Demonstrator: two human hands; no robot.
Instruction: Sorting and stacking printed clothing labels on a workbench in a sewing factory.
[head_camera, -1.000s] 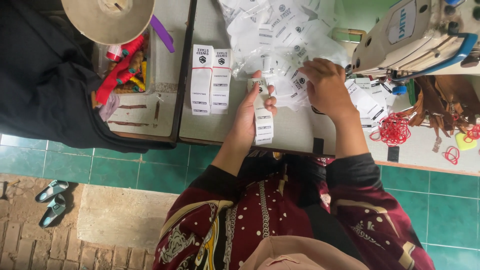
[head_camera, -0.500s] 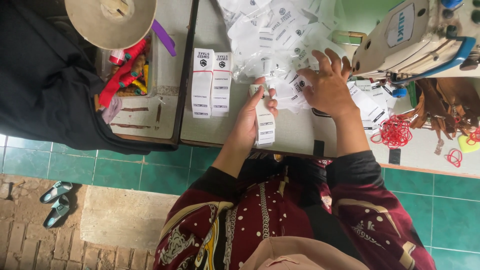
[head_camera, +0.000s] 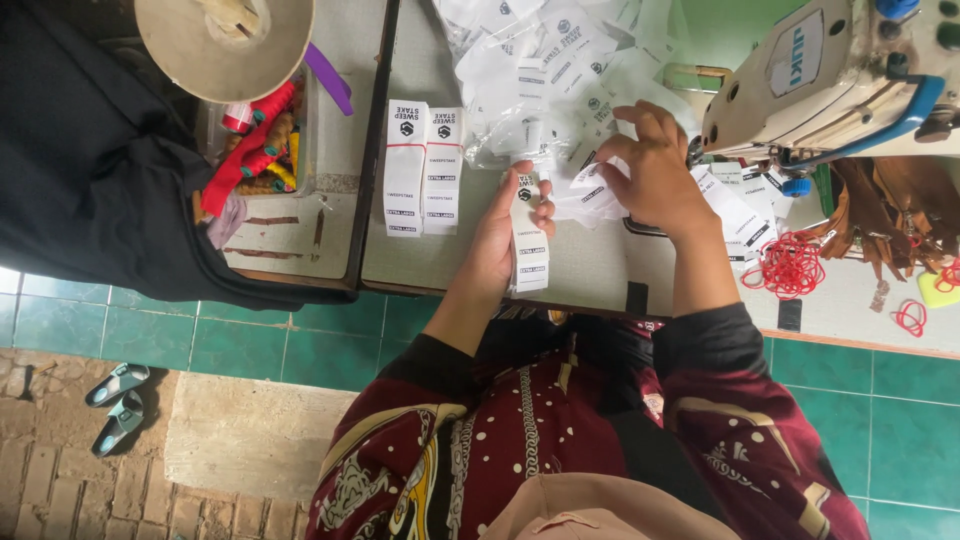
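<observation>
Since a moment ago the right hand (head_camera: 655, 175) has lifted off the loose heap and drawn back a little, its fingers now curled and pinching a single white printed garment label (head_camera: 590, 195) out of the pile, while the left hand (head_camera: 505, 235) has kept its place. From the head view, the left hand is closed around a long stack of white printed labels (head_camera: 530, 240), thumb on top and fingers wrapped underneath, the stack hanging past the heel of the hand toward the table edge. Just beyond both hands lies the heap of loose white labels in clear plastic wrap (head_camera: 540, 70). To the left of the left hand, two neat bundles of white labels (head_camera: 422, 168) lie side by side on the grey tabletop (head_camera: 590, 270). Beyond the right hand stands a cream sewing machine (head_camera: 830, 80), and a tangle of red rubber bands (head_camera: 792, 265) lies just right of that wrist.
</observation>
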